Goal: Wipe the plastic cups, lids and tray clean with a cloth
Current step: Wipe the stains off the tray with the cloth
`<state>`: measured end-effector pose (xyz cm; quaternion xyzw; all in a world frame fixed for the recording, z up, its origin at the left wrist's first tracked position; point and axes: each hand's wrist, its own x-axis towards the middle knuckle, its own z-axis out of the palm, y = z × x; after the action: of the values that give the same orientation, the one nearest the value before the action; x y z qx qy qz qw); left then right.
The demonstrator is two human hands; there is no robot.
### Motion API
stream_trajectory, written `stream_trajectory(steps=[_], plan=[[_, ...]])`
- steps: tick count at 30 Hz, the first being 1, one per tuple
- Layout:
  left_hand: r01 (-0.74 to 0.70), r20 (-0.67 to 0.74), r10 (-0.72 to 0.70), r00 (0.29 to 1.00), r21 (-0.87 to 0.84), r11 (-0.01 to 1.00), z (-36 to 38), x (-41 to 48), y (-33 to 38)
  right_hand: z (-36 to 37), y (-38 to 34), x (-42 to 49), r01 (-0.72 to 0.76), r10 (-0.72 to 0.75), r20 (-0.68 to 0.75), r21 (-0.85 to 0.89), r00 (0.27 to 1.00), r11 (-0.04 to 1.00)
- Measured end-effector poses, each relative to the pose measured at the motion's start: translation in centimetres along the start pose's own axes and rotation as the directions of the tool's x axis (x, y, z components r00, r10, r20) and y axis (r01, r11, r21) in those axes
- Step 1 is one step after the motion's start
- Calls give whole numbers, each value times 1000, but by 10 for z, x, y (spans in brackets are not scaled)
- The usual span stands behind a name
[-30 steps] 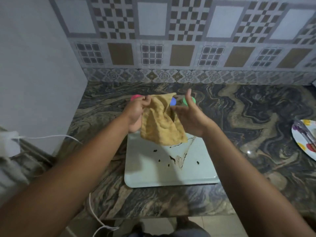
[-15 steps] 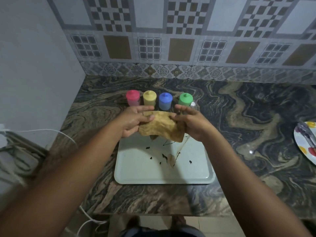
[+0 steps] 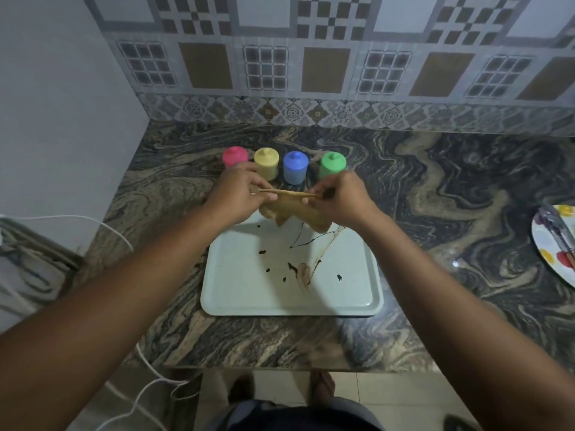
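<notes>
at mid-frame, over the far edge of the stained tray [image 3: 236, 293], the cloth [image 3: 295, 209] is now lowered and folded, pinched taut between left hand [image 3: 239, 194] and right hand [image 3: 339, 197]; wiping looks imminent, cups [image 3: 295, 171] lined up behind.

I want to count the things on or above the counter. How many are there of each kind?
4 cups: pink cup, yellow cup, blue cup, green cup
1 tray
1 cloth
1 plate
Total: 7
</notes>
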<state>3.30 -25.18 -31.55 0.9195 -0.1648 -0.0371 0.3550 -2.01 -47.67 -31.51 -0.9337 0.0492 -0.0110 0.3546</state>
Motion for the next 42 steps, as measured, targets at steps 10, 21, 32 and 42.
stream_trajectory(steps=[10,21,32,42], plan=[[-19,25,21,999,-93,996,25,1,-5,18,25,15,301,-283,111,-219,953,928],[-178,-119,170,978,-59,982,61,4,-25,40,51,18,311,-417,-148,-460,897,832],[-54,-127,91,988,268,962,67,-45,-95,81,54,-23,245,-205,137,-453,969,857],[227,-85,-211,974,283,932,72,-66,-147,146,41,6,-200,307,157,-476,939,856]])
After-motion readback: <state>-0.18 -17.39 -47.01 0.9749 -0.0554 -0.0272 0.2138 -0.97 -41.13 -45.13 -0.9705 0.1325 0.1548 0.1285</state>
